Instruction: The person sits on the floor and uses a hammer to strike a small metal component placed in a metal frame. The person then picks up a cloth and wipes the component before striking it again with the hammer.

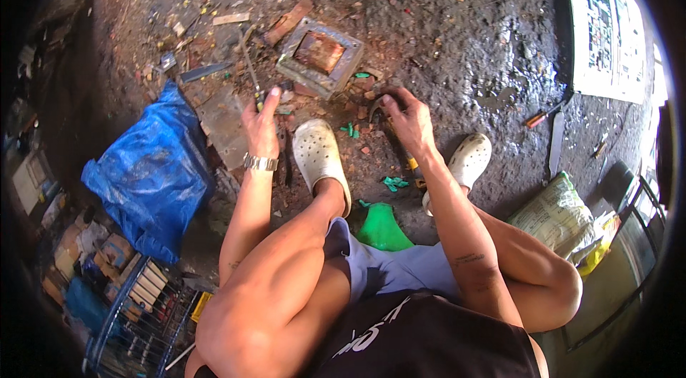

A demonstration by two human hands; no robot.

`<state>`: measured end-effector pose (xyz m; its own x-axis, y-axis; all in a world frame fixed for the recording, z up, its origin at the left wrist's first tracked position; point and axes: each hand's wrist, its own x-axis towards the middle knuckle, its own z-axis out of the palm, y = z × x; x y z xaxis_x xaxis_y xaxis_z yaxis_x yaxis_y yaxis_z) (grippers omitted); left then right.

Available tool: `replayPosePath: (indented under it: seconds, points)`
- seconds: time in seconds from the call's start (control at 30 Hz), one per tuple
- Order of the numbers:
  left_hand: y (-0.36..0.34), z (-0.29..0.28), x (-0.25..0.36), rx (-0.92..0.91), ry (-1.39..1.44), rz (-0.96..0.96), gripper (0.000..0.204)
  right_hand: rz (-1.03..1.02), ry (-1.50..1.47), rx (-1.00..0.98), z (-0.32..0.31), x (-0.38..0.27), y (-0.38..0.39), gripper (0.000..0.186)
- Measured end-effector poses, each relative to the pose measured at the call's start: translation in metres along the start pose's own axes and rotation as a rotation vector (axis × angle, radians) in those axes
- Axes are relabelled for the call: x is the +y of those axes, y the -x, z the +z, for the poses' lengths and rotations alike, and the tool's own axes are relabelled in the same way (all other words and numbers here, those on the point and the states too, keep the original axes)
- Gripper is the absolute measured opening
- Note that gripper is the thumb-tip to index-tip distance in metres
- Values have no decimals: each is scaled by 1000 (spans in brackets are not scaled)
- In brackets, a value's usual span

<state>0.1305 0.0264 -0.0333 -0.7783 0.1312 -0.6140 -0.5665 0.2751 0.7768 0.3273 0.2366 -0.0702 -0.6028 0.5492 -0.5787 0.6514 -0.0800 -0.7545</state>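
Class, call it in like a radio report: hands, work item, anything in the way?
Left hand grips a screwdriver. Right hand holds a hammer. Square metal frame ahead on the ground; debris around it.

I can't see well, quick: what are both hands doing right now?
Left hand: closed on a thin screwdriver, thumb up along it.
Right hand: fingers curled on a hammer with a yellow-and-black handle.

Hammer (400, 149) head behind right hand (409, 121).

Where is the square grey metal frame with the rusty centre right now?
In the head view, the square grey metal frame with the rusty centre lies on the dirt ground ahead of the person, just beyond both hands, nearer the left hand.
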Motion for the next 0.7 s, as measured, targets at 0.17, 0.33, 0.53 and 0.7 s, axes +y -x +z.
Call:
replayPosePath:
  seconds: [0.17,0.33,0.53,0.7]
  points:
    - [-17,17,3,-27,128,3,42,-124,-63,1,13,-35,6,66]
    - [-33,34,11,-140,171,66,37,-325,243,27,48,-61,-3,113]
    - [-41,68,30,-200,196,151,27,-151,-78,47,50,-61,-28,112]
    - [-60,101,57,-222,-7,253,30,-34,-421,-46,24,-67,-53,111]
